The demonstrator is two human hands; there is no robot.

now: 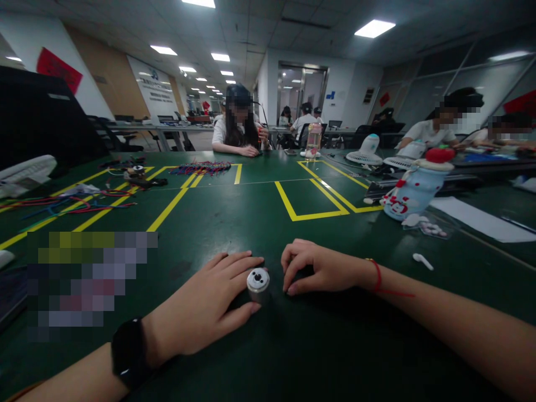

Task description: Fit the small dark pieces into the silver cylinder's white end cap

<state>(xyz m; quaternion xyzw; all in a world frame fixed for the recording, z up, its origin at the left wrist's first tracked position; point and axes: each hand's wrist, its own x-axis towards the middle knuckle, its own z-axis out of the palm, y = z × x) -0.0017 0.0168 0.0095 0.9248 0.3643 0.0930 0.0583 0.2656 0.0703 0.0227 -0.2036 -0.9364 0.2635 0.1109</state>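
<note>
A small silver metal cylinder [258,283] stands upright on the green table [226,209]; its top face has a centre hole and smaller dark holes. My left hand [209,298] lies on the table at its left, thumb and fingers spread around the cylinder's near and far sides, with the thumb tip at its base. A black watch is on that wrist. To the right of the cylinder, apart from it, my right hand [312,268] rests with curled fingers, thumb and index tips together at the table. Whatever may be between them is too small to make out.
Coloured wires [201,168] and a small device [138,174] lie at the back left. On the right are a light blue bottle [414,190], a white earbud [422,261], white paper [481,218] and small fans [365,153]. A person [238,125] sits across the table.
</note>
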